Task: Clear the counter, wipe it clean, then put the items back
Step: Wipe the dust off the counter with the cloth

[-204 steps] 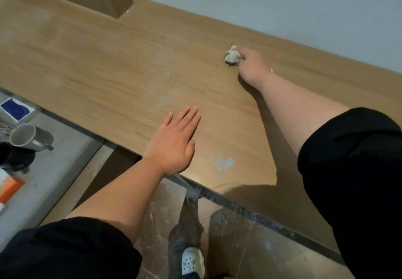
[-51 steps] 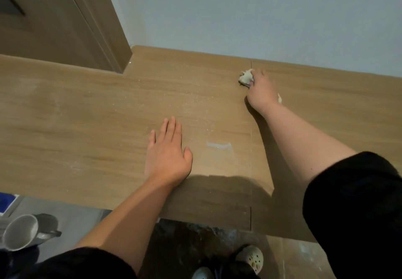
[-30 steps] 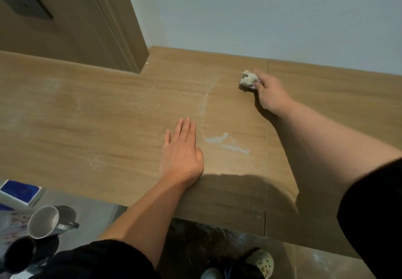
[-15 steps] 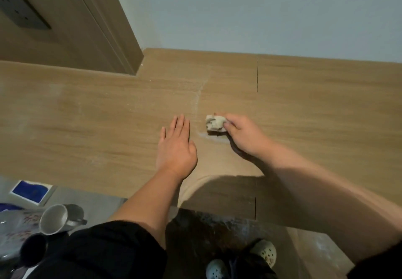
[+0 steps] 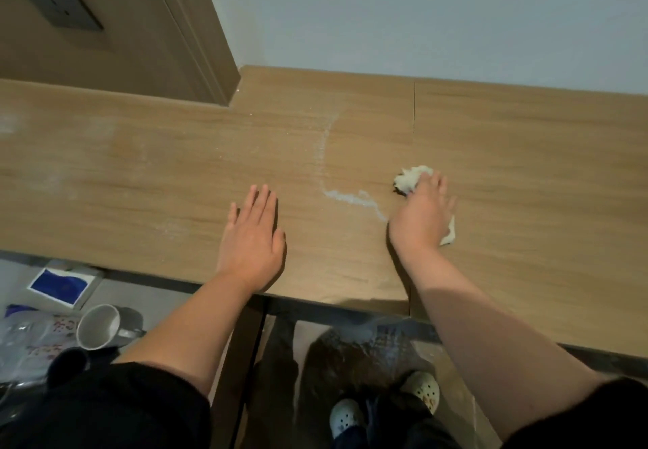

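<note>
The wooden counter [image 5: 140, 168] was seen running right across the view. It was backed by a pale wall [image 5: 420, 10] and, at the far left, by a brown panel [image 5: 133, 56] on which a dark socket plate [image 5: 52, 0] was fixed. Below the near edge a glossy floor [image 5: 354, 347] was shown, with a pair of pale clogs [image 5: 345, 420] planted on it. Both bare forearms were stretched over the counter from black sleeves [image 5: 105, 410]. The left hand [image 5: 250, 241] was laid flat on the wood near the front edge, fingers straight and close together, nothing held. To its right, the right hand [image 5: 420, 217] was pressed down with its fingers curled over a crumpled white rag [image 5: 410, 178]. The rag was gripped against the counter top, one end poking out past the fingertips and a corner showing by the heel of the hand. Between the hands a line of white dust [image 5: 347, 198] was traced, bending up toward the wall. At lower left, on a grey surface [image 5: 140, 294], a mug [image 5: 98, 326] was spotted near a blue-and-white box [image 5: 63, 285] and a clear bag [image 5: 24, 336].
</note>
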Tool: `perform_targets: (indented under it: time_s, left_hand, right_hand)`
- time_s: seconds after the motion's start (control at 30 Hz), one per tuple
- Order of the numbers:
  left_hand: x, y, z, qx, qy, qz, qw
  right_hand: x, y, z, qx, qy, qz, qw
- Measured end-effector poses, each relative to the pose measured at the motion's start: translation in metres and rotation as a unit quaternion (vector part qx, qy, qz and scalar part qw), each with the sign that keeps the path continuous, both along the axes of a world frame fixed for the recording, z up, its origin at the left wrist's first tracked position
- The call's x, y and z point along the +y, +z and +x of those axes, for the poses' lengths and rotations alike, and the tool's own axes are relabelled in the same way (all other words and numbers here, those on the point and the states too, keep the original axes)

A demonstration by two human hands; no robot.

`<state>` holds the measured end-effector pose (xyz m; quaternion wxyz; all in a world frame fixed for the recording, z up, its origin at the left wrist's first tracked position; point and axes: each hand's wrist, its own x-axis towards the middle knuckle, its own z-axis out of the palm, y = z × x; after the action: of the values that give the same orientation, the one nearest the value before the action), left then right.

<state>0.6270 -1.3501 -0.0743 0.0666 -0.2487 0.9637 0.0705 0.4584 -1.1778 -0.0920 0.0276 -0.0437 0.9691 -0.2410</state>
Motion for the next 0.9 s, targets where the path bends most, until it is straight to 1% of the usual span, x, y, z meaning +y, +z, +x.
perform_targets:
  time_s: [0.1, 0.23, 0.33, 0.4, 0.43, 0.47, 0.53, 0.57, 0.6, 0.7, 0.8, 0.83, 0.9]
  left_hand:
    - [-0.002, -0.008, 0.010, -0.016, 0.007, 0.003, 1.000]
    - [-0.004, -0.015, 0.008, -0.004, -0.001, -0.001, 1.000]
    - [-0.005, -0.017, 0.009, 0.001, -0.001, 0.003, 1.000]
    - [-0.005, -0.017, 0.010, 0.011, 0.000, 0.010, 1.000]
    - [-0.005, -0.017, 0.010, 0.017, 0.000, 0.012, 1.000]
    - [-0.005, -0.016, 0.010, 0.022, 0.000, 0.013, 1.000]
    - [-0.005, -0.015, 0.011, 0.021, 0.000, 0.016, 1.000]
    - [-0.005, -0.015, 0.011, 0.019, 0.000, 0.016, 1.000]
    - [-0.005, -0.014, 0.011, 0.018, 0.000, 0.016, 1.000]
    - [-0.004, -0.013, 0.011, 0.017, 0.002, 0.017, 1.000]
    - [-0.003, -0.013, 0.011, 0.020, 0.001, 0.020, 1.000]
    - [-0.003, -0.013, 0.011, 0.021, 0.001, 0.020, 1.000]
    - [-0.003, -0.013, 0.012, 0.023, 0.003, 0.019, 1.000]
  right_hand:
    - [-0.032, 0.003, 0.010, -0.027, 0.042, 0.036, 0.998]
    - [-0.056, 0.001, 0.020, -0.022, 0.111, 0.058, 0.992]
    - [-0.073, 0.003, 0.036, -0.024, 0.184, 0.028, 0.982]
    - [-0.078, 0.009, 0.045, -0.038, 0.255, 0.000, 0.966]
    - [-0.076, 0.012, 0.047, -0.049, 0.282, -0.021, 0.958]
    - [-0.072, 0.016, 0.046, -0.060, 0.287, -0.053, 0.955]
    - [-0.053, 0.027, 0.038, -0.060, 0.223, -0.129, 0.964]
    - [-0.039, 0.033, 0.032, -0.044, 0.178, -0.151, 0.971]
    - [-0.022, 0.039, 0.025, -0.024, 0.136, -0.151, 0.979]
    - [0.037, 0.047, 0.014, 0.005, 0.039, -0.094, 0.995]
    - [0.074, 0.034, 0.028, -0.031, -0.050, -0.066, 0.996]
    - [0.078, 0.026, 0.038, -0.043, -0.065, -0.048, 0.996]
    - [0.071, 0.013, 0.060, -0.036, -0.065, 0.007, 0.997]
